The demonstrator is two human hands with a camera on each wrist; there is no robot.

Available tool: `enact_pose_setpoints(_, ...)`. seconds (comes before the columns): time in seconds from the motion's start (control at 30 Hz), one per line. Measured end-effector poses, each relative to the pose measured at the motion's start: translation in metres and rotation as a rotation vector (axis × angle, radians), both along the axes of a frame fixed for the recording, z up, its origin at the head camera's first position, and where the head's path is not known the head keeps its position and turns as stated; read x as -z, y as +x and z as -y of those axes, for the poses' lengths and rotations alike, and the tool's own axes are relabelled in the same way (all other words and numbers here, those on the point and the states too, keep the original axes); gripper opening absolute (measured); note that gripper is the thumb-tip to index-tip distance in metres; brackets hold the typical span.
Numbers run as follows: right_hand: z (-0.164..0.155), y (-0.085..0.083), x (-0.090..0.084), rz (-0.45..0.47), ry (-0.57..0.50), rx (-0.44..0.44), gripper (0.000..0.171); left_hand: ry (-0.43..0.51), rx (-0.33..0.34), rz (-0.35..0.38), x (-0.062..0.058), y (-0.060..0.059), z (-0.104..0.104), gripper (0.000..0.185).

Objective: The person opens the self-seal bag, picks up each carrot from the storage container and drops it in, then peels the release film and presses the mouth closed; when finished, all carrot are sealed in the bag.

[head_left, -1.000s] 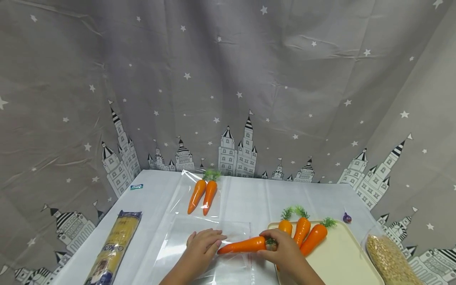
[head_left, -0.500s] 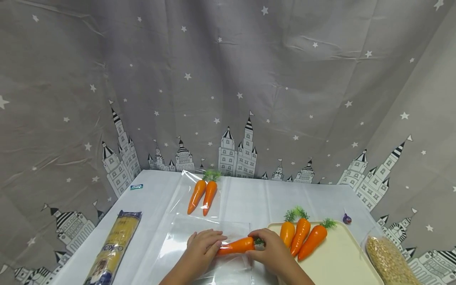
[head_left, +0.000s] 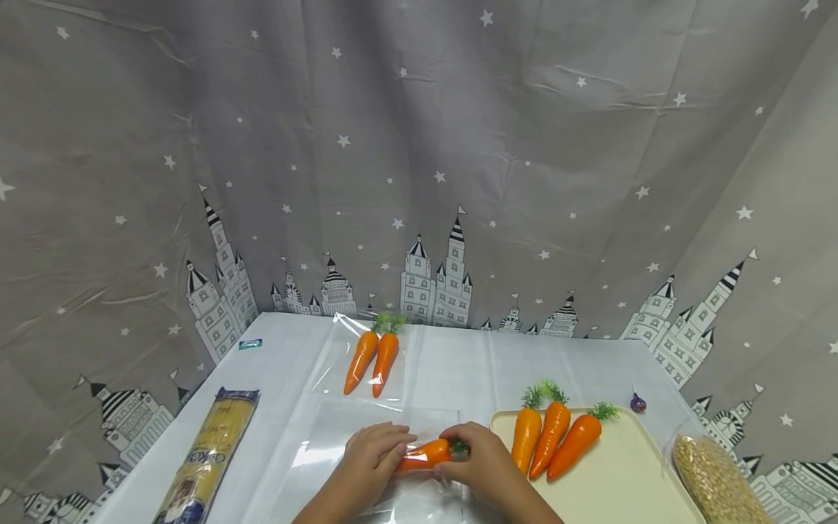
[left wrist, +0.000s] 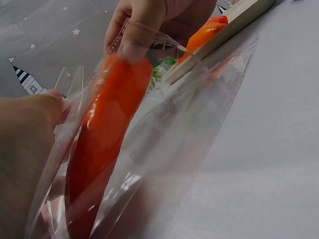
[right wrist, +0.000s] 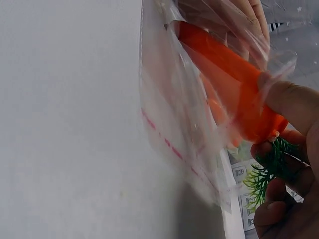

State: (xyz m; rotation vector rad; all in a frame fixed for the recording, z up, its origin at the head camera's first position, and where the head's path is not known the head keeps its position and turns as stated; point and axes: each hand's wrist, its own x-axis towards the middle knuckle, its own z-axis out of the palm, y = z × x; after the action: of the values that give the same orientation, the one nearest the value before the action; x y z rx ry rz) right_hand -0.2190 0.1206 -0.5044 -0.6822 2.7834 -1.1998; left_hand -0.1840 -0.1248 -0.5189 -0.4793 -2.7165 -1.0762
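Plastic [right wrist: 167, 107], held by left fingers [head_left: 388, 439], crinkles round the glossy, tapered carrot [head_left: 425, 455] that right fingers [head_left: 468, 434] pinch.

6 carrots [head_left: 552, 439] are in view: 3 on 1 cream tray [head_left: 628, 477], 2 in 1 far clear bag [head_left: 334, 365], and 1 partly inside 1 near clear bag [head_left: 321, 455]. Any further bags layered beneath cannot be counted. 1 left hand [head_left: 375, 453], 1 right hand [head_left: 481, 460], 1 pasta packet [head_left: 212, 451], 1 teal packet [head_left: 250, 343], 1 small purple item [head_left: 638, 403] and 1 bag of grain [head_left: 716, 477] also show.
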Motion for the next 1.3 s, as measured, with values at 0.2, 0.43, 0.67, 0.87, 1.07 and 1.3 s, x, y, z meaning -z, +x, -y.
enact_pose_setpoints(0.2, 0.007, 0.003, -0.002, -0.027, 0.013, -0.001, 0.044, 0.018, -0.012, 0.009, -0.001, 0.001, 0.000, 0.026)
enact_pose_setpoints(0.43, 0.015, 0.003, -0.005, 0.052, 0.017, 0.008, 0.043, 0.003, -0.008, -0.082, 0.002, 0.000, 0.000, 0.023)
enact_pose_setpoints(0.67, 0.022, 0.006, -0.009, 0.037, 0.015, -0.017, 0.042, 0.008, 0.006, -0.134, 0.003, 0.002, 0.000, 0.023)
enact_pose_setpoints(0.87, 0.027, 0.005, -0.011, 0.083, 0.030, -0.034, 0.040, 0.021, -0.007, -0.106, 0.001, 0.003, -0.001, 0.022)
enact_pose_setpoints(1.07, 0.028, 0.000, -0.013, 0.114, 0.061, -0.093, 0.037, 0.011, -0.041, -0.068, -0.001, 0.004, -0.002, 0.020)
enact_pose_setpoints(1.3, 0.029, 0.001, -0.015, 0.169, 0.025, -0.166, 0.026, -0.019, -0.045, -0.115, -0.002, 0.004, -0.002, 0.019)
